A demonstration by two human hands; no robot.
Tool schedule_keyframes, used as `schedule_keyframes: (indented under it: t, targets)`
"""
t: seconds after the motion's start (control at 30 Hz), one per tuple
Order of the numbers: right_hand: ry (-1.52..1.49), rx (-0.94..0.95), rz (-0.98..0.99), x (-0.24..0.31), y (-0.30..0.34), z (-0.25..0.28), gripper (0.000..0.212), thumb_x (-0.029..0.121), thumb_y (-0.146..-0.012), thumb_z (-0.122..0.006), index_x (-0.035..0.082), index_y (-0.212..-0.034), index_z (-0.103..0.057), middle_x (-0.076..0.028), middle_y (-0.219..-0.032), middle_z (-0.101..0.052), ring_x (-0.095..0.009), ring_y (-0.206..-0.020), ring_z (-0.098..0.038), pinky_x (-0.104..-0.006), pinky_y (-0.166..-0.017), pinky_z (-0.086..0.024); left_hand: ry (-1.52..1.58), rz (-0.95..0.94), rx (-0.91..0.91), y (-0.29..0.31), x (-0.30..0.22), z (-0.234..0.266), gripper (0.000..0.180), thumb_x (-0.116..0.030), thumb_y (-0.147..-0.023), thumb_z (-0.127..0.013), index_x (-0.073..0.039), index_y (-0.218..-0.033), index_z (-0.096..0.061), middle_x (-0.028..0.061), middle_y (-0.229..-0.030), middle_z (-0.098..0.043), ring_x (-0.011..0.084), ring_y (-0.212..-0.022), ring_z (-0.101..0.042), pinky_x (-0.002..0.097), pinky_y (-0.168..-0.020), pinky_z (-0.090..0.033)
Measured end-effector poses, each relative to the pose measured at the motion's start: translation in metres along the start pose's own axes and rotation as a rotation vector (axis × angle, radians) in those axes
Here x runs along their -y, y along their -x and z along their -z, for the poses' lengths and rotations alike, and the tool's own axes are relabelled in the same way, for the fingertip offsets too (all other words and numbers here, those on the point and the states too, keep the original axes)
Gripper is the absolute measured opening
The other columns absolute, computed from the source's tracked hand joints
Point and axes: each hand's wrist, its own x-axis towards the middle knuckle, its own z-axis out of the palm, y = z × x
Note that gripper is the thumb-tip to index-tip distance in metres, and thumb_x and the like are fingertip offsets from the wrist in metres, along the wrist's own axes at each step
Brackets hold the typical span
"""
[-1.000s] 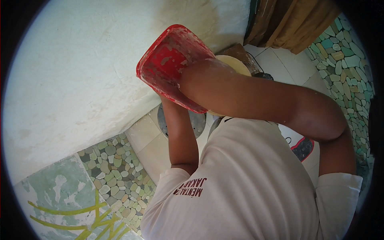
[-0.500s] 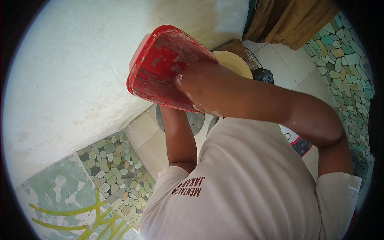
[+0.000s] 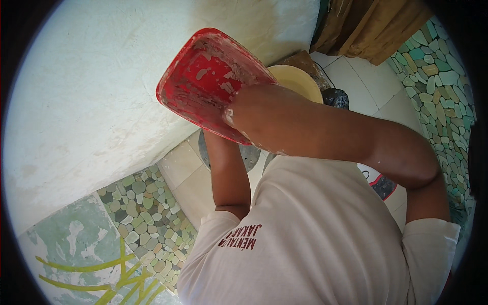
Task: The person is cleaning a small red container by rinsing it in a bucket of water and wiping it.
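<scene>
Expect the red, rounded-corner tub (image 3: 203, 76), apparently plastic, to be light and fairly stiff but slick wherever its coating is damp, so you would best support it under the base and steady it by the rim. Your right hand (image 3: 235, 109) reaches inside it and your left is hidden behind it, so I cannot tell how either set of fingers is closed. It's tilted in front of the off-white wall (image 3: 91, 96), its glossy inside patchily smeared grey-brown.
</scene>
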Motion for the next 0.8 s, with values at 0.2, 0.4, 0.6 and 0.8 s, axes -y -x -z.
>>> schedule_keyframes:
  t: [0.2, 0.4, 0.6, 0.8]
  targets:
    - [0.004, -0.253, -0.037, 0.003, -0.004, 0.005, 0.012, 0.006, -0.073, -0.059, 0.0, -0.083, -0.058, -0.015, -0.07, -0.061, -0.031, -0.067, -0.06, -0.0397, -0.061, -0.048, -0.001, 0.002, 0.016, 0.002, 0.008, -0.009, 0.077, -0.067, -0.086, -0.032, -0.009, -0.135, -0.036, 0.0088, -0.134, -0.044, 0.0247, -0.122, -0.043, 0.0403, -0.103, -0.035]
    - [-0.021, -0.284, 0.122, -0.005, 0.009, -0.023, 0.019, 0.009, -0.072, -0.06, 0.0, -0.089, -0.057, -0.014, -0.07, -0.061, -0.029, -0.068, -0.06, -0.0374, -0.065, -0.048, 0.002, 0.012, 0.026, 0.021, 0.002, -0.005, 0.077, -0.068, -0.086, -0.032, -0.009, -0.135, -0.036, 0.0088, -0.134, -0.044, 0.0247, -0.122, -0.043, 0.0404, -0.103, -0.035]
    - [0.049, -0.234, -0.136, 0.01, -0.001, 0.012, 0.015, 0.009, -0.071, -0.061, 0.001, -0.083, -0.059, -0.015, -0.07, -0.061, -0.03, -0.068, -0.06, -0.0395, -0.065, -0.048, 0.008, 0.016, 0.045, 0.006, 0.009, -0.01, 0.078, -0.068, -0.085, -0.033, -0.009, -0.135, -0.036, 0.0088, -0.134, -0.044, 0.0247, -0.122, -0.043, 0.0404, -0.103, -0.035]
    - [-0.097, -0.348, 0.107, -0.007, 0.001, -0.025, 0.011, 0.007, -0.071, -0.061, -0.001, -0.08, -0.06, -0.016, -0.071, -0.061, -0.033, -0.066, -0.061, -0.0407, -0.064, -0.049, 0.009, 0.016, 0.063, 0.015, 0.009, -0.009, 0.078, -0.068, -0.085, -0.033, -0.009, -0.135, -0.036, 0.0088, -0.134, -0.044, 0.0248, -0.122, -0.043, 0.0405, -0.103, -0.035]
